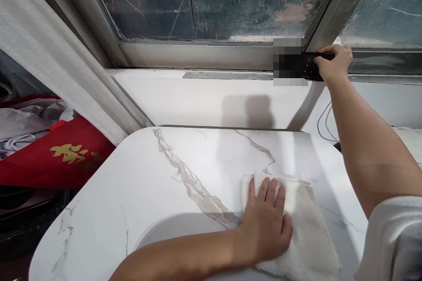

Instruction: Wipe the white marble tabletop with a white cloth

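Observation:
My left hand (265, 221) lies palm down on a white, fluffy cloth (306, 228), its fingers stretched forward. The cloth is spread on a white tabletop (108, 175) with grey-brown marble veins. At the window ledge, my right hand (336, 62) grips the right end of a flat black object (310, 66) like a phone in shape, thumb in front and fingers over the top edge. Pixelation hides the left part of this object. It stands against the lower window frame.
A window (211, 4) with a metal frame runs behind the table. A pale curtain (62, 52) hangs at left, beside a red bag (66, 153) with gold lettering and piled fabric. A thin white cable (325, 125) loops at the table's right rear corner.

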The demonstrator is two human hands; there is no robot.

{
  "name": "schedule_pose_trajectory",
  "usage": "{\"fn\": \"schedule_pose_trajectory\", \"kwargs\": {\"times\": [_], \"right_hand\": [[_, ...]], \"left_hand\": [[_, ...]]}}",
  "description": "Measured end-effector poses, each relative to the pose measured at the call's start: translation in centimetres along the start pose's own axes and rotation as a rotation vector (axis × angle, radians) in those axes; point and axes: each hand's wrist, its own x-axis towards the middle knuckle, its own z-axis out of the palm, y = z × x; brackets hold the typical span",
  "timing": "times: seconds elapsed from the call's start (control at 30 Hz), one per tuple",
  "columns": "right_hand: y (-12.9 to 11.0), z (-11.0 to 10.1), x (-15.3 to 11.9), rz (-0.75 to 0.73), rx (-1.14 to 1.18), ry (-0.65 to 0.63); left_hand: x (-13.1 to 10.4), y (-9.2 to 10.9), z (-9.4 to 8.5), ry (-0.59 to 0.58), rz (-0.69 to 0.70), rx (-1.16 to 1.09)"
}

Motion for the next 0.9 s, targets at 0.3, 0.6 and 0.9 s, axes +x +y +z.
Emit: {"fn": "schedule_pose_trajectory", "kwargs": {"times": [0.3,0.6,0.9], "right_hand": [[0.9,-0.7,-0.1,-0.021,0.124,0.067],[2.8,-2.2,-1.1,-0.059,0.105,0.135],[0.4,-5.3,-5.8,-0.269,0.059,0.064]], "left_hand": [[0.1,0.0,0.0,-0.004,-0.002,-0.032],[0.1,0.0,0.0,-0.001,-0.009,-0.044],[0.1,0.0,0.4,0.027,-0.017,-0.03]]}}
